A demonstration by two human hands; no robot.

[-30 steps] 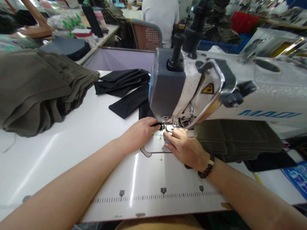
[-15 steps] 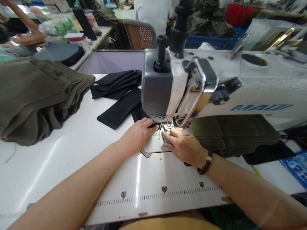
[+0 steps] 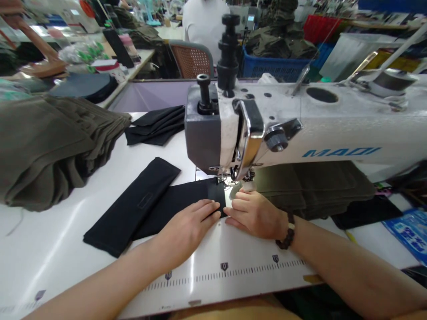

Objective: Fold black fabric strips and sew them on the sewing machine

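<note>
A black fabric strip (image 3: 182, 202) lies on the machine bed with its right end beside the presser foot (image 3: 223, 180) of the sewing machine (image 3: 207, 129). My left hand (image 3: 191, 226) rests on that strip, fingers flat and stretched towards its right edge. Just right of the edge, my right hand (image 3: 258, 215) has its fingers curled in, the index fingertip close to the fabric; what they hold, if anything, is hidden. A folded black fabric piece (image 3: 130, 209) with a small stitched rectangle overlaps the strip's left part.
A stack of olive-brown fabric pieces (image 3: 50, 146) is on the left. More black pieces (image 3: 156, 124) lie behind. Under the machine arm sits another olive stack (image 3: 316, 186). A printed ruler scale (image 3: 247, 268) runs along the front edge. A person in white (image 3: 203, 22) is beyond.
The black strip and the folded piece on it have come forward and left from behind the needle area. Both hands have shifted towards me, and the left now lies flat on the strip.
</note>
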